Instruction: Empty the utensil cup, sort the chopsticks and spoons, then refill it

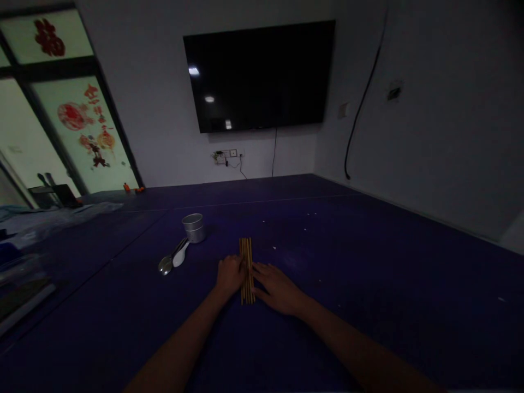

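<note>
The metal cup (pixel 194 229) looks dull. Left of it, the metal spoon (pixel 165 265) is shiny, the soup spoon (pixel 179 257) smooth. Right of it, chopsticks (pixel 248 286) look wooden.

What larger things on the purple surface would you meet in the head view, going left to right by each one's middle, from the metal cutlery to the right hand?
Metal cutlery, white spoon, cup, left hand, sticks, right hand.

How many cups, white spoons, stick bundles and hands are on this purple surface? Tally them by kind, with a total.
Cup: 1
White spoon: 1
Stick bundle: 1
Left hand: 1
Right hand: 1
Total: 5
</note>
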The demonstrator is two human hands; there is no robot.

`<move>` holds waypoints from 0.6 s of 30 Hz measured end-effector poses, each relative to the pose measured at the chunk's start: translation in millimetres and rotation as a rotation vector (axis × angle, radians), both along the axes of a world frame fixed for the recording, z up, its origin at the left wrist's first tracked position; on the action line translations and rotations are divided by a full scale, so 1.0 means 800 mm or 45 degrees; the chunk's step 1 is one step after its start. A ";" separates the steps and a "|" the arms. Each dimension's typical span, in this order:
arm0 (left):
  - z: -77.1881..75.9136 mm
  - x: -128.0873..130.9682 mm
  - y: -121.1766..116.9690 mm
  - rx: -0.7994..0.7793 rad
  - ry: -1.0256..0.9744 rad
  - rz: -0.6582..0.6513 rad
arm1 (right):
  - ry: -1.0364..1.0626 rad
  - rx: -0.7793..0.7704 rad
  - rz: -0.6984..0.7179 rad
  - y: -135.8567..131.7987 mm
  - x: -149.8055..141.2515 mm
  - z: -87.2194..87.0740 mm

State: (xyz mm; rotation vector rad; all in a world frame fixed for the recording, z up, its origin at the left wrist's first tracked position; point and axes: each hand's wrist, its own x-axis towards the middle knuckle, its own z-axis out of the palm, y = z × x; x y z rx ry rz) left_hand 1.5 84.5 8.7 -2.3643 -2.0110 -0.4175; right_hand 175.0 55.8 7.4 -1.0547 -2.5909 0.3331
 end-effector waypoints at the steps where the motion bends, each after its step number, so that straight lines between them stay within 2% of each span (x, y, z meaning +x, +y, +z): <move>1: -0.001 0.000 0.000 0.007 -0.010 0.001 | -0.005 -0.002 -0.002 0.000 0.000 0.000; 10: -0.005 -0.004 0.005 0.132 -0.217 0.004 | 0.010 -0.007 -0.016 -0.002 0.000 0.000; 14: -0.003 -0.004 0.003 0.141 -0.189 0.058 | 0.005 -0.037 -0.025 -0.001 0.000 0.001; 18: 0.000 -0.002 0.000 0.133 -0.123 0.026 | 0.023 -0.045 -0.038 -0.002 0.000 0.002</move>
